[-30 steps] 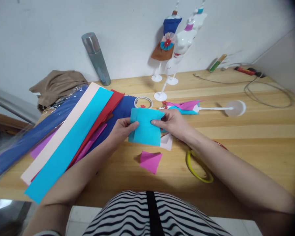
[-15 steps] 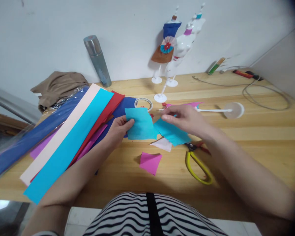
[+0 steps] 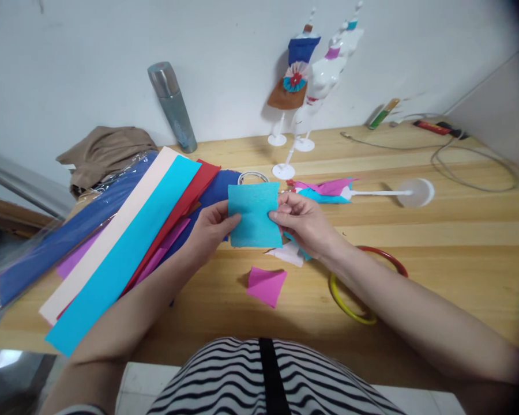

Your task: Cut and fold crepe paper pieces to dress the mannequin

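Note:
A turquoise square of what looks like crepe paper is stretched between my two hands above the table. My left hand pinches its left edge, thumb on top. At the opposite edge, my right hand grips it between thumb and fingers. Partly hidden behind the right hand are another turquoise piece and a pale scrap. A magenta scrap lies nearer my body. Under my right forearm are scissors with one yellow and one red handle; their blades are hidden.
Long crepe strips are stacked at left, beside a brown cloth and a flask. A tape roll sits behind the square. Small dress forms stand at the back; a dressed one lies down. A cable curls at right.
My right hand has moved left and down and taken the square's right edge. The square now hangs flat between both hands. The scissors' red handle shows more.

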Tool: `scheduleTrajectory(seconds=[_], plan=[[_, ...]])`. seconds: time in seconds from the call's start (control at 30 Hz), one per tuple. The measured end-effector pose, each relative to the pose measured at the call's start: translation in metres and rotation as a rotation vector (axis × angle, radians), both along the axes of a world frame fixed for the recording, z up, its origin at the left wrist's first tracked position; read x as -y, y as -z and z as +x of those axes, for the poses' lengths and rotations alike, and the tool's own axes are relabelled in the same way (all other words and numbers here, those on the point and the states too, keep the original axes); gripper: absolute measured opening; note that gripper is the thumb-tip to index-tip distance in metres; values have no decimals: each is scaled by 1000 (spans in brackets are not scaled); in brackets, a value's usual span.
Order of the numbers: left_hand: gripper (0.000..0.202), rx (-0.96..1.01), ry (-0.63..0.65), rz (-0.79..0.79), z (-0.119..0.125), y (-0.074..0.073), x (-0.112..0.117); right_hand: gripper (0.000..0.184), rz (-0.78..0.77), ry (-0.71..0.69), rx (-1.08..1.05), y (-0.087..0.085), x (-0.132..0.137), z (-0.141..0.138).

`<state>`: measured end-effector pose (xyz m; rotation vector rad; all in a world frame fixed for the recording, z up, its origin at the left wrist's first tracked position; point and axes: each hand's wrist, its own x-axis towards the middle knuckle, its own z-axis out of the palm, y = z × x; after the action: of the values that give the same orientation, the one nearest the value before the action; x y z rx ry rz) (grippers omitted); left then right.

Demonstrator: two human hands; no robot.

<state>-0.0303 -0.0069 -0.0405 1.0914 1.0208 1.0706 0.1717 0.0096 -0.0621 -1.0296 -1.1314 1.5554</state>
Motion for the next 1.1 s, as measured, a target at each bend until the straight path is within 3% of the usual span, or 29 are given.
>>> scheduleTrajectory(seconds=[0.4, 0.53, 0.67, 0.83, 0.97, 1.1], plan=[[25, 18, -53, -65, -3, -3, 1, 28, -66, -26, -113, 2, -1, 4], [17, 34, -24, -59, -5, -6, 0, 19, 20, -22, -29, 1, 0, 5], [29, 65, -14, -87, -8, -8, -1, 1, 171, -1, 112, 0, 0, 9], [58, 48, -44, -186, -5, -7, -1, 8, 252, -2, 228, -2, 0, 12], [52, -98, -53, -176, -1, -6, 1, 7, 295, -21, 276, -4, 2, 13], [46, -123, -45, -181, 1, -5, 2, 13, 246, -47, 208, -4, 2, 14]])
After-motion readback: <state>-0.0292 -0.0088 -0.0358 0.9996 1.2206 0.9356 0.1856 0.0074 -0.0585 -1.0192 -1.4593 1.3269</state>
